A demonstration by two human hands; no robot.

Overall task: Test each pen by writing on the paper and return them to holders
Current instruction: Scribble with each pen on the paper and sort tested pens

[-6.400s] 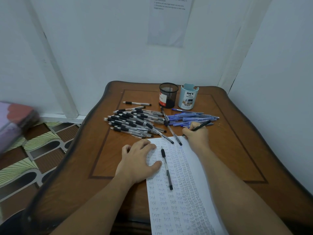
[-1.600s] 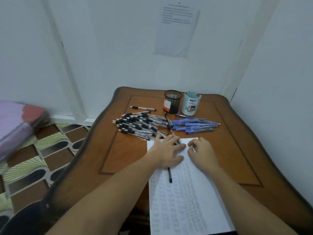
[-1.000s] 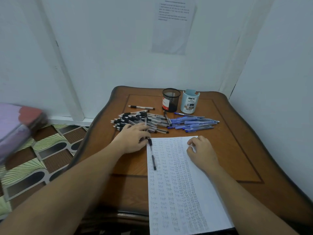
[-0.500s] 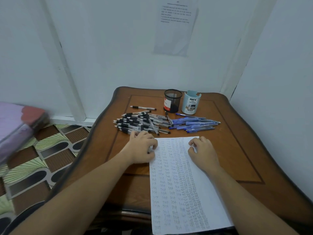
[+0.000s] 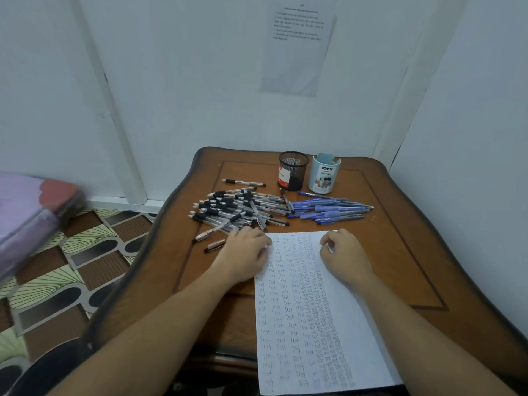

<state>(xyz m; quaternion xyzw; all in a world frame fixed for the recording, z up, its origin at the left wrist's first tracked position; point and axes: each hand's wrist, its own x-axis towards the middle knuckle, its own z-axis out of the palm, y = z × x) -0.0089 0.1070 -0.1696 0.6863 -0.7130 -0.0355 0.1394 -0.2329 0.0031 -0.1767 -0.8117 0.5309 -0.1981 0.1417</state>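
Note:
A sheet of paper (image 5: 303, 315) covered in small handwritten words lies on the wooden table (image 5: 400, 252). My left hand (image 5: 245, 254) rests at the paper's top left corner, fingers curled round a black pen (image 5: 215, 245) whose end sticks out to the left. At the paper's top right corner lies my right hand (image 5: 341, 252), fingers loosely curled and no pen in it. Behind the paper are a pile of black pens (image 5: 237, 207) and a pile of blue pens (image 5: 331, 209). Further back stand a black mesh holder (image 5: 293, 171) and a light blue holder (image 5: 325, 173).
One black pen (image 5: 243, 182) lies alone left of the mesh holder. White walls close the table in at the back and right. A printed sheet (image 5: 297, 47) hangs on the back wall. Patterned floor and a pink bundle (image 5: 31, 212) are to the left.
My left hand swept the loose pen off the paper to the left, closed on it, and now sits at the paper's left corner. The right hand stayed on the paper.

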